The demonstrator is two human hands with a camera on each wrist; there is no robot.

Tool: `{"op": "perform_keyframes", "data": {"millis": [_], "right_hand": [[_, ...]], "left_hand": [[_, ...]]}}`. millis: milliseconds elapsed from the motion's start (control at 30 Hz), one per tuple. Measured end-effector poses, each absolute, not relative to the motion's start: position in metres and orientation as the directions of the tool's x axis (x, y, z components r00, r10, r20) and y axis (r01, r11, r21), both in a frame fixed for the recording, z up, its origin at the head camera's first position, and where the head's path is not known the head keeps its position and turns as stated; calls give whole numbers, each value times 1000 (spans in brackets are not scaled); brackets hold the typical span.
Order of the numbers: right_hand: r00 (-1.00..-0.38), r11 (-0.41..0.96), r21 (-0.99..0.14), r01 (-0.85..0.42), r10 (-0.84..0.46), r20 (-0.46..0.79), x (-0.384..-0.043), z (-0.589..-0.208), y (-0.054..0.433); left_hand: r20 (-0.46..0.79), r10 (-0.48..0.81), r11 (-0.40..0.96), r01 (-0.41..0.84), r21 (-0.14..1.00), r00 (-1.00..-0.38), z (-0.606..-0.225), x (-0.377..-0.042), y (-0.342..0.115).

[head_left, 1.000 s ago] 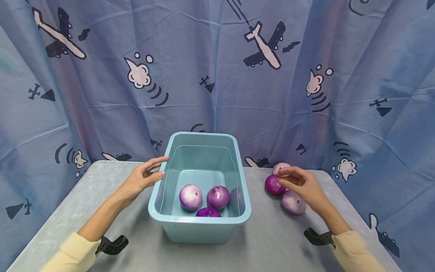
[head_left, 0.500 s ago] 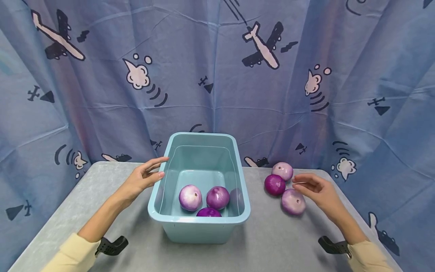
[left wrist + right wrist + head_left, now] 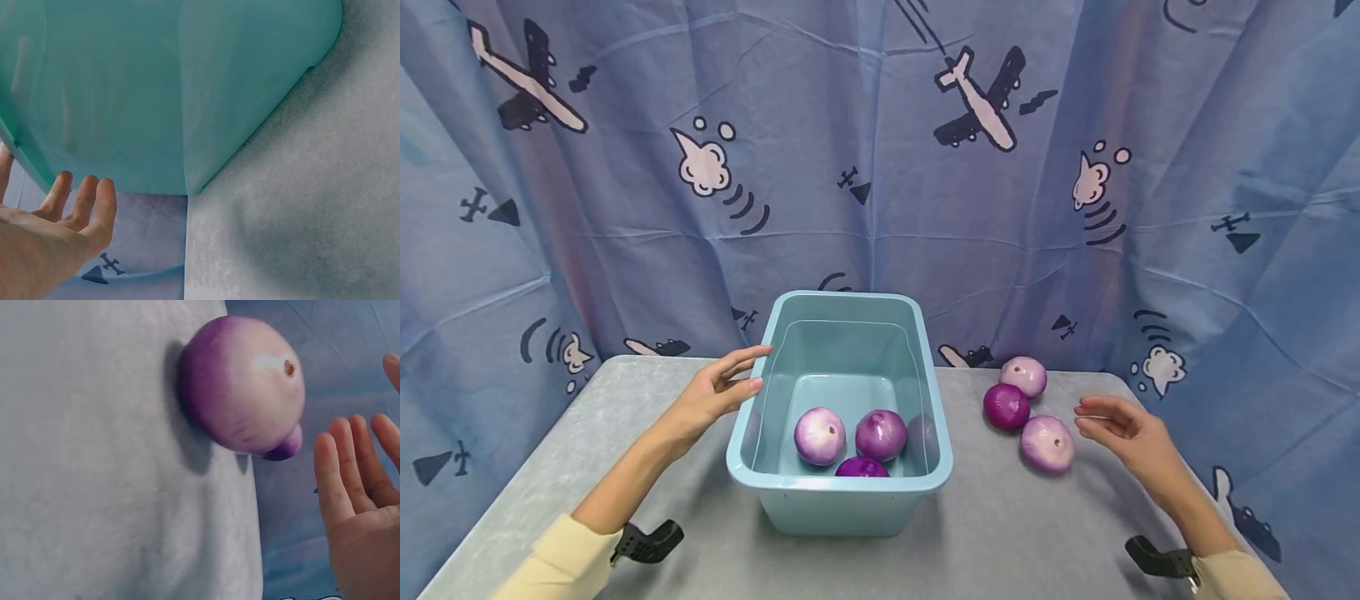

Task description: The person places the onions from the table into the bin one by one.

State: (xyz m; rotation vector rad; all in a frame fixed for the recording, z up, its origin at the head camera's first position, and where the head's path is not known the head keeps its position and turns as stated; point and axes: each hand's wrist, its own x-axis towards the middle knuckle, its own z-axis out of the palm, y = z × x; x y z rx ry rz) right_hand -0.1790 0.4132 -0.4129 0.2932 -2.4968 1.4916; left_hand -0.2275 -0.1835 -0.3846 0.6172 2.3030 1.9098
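Observation:
A light blue plastic bin stands mid-table with three purple onions in it: a pale one, a darker one and one partly hidden by the front rim. My left hand is at the bin's left rim, fingers loosely bent, fingertips at or touching the edge. On the table at right lie three more onions: a pale one at the back, a deep purple one and a pale one in front. My right hand hovers right of the front onion, apart from it, holding nothing.
The grey table ends at the back against a blue curtain printed with airplanes. Each wrist carries a black strap mount, the left one and the right one.
My right hand has drawn back to the right, away from the onions it was over, and the back onion shows fully. My left hand, the bin and the onions stay in place.

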Motion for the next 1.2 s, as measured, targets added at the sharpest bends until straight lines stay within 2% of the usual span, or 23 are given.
{"op": "perform_keyframes", "data": {"millis": [300,600,833,1200], "right_hand": [[-947,499,-817,-288,-25,319,-183,-430,414],[-985,498,-851,-168,-44,169,-184,-439,409],[-984,486,-857,-174,-63,164,-186,-445,404],[-983,627,-758,-179,-79,167,-193,-450,396]], "left_hand": [[188,359,138,251,958,-914,-385,-228,-185],[187,360,141,251,958,-914,-385,-228,-185],[183,358,146,248,958,-916,-385,-229,-184],[178,356,154,245,957,-917,-385,-229,-185]]}}
